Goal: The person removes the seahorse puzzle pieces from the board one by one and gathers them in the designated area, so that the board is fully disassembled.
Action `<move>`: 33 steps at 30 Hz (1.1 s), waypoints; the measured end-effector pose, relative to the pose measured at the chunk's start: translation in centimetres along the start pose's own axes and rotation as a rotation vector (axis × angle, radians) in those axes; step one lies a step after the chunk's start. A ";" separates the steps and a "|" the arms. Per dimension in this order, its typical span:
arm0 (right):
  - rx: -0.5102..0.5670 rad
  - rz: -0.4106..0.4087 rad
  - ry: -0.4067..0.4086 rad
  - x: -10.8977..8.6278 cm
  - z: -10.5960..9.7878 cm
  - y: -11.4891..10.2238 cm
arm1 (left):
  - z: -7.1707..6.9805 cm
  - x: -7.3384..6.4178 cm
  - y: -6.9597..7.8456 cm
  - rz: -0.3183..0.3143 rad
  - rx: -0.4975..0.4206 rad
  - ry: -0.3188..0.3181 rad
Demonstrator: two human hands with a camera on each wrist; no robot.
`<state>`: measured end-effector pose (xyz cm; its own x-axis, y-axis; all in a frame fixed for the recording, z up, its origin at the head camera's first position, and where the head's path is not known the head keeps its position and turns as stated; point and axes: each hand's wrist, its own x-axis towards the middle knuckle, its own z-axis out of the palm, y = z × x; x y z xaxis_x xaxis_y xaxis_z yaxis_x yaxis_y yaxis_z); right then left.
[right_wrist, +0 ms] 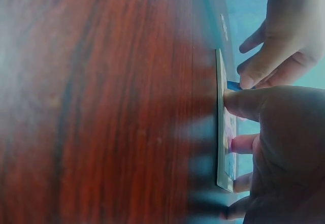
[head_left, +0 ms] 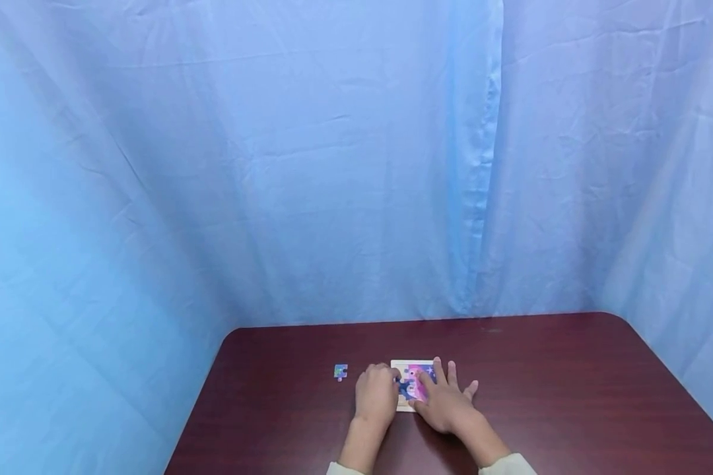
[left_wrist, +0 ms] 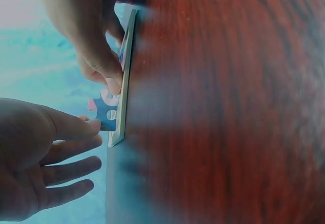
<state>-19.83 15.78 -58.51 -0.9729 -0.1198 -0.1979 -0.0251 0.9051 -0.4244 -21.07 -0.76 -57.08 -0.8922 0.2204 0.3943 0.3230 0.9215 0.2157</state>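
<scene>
A jigsaw puzzle board (head_left: 401, 363) with a pale frame and a pink, purple and blue picture lies on the table in front of the person. At its left side the left hand (head_left: 377, 396) pinches a dark blue puzzle piece (left_wrist: 104, 116) between thumb and forefinger. The left wrist view shows this piece tilted up, its lower edge at the board, while the other fingers extend loosely. The right hand (head_left: 448, 404) spreads over the board's right part, its thumb (right_wrist: 238, 99) and fingertips pressing on the picture. Part of the picture is hidden under this hand.
One loose puzzle piece (head_left: 340, 372), green, blue and purple, lies on the table left of the left hand. The dark red wooden table (head_left: 558, 376) has rounded far corners. Light blue curtains (head_left: 333, 165) hang behind it and on both sides.
</scene>
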 end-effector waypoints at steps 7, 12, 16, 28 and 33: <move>0.005 0.001 -0.013 0.1 -0.1 0.1 | -0.2 -0.1 -0.2 -0.040 -0.089 -0.037; 0.012 0.006 -0.028 -0.1 -0.2 0.2 | -0.2 -0.3 -0.3 -0.052 -0.139 -0.050; 0.015 0.005 -0.031 -0.1 -0.2 0.1 | -0.3 -0.5 -0.4 -0.070 -0.174 -0.048; -0.012 0.012 -0.030 -0.8 -1.1 -1.1 | -0.7 -1.0 -0.8 -0.116 -0.259 -0.022; -0.018 0.005 -0.023 -0.8 -1.1 -1.2 | -0.8 -1.1 -1.1 -0.140 -0.274 -0.018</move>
<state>-19.26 15.20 -56.86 -0.9675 -0.1247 -0.2201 -0.0249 0.9129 -0.4074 -20.21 -2.25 -57.04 -0.9387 0.1049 0.3284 0.2671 0.8235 0.5005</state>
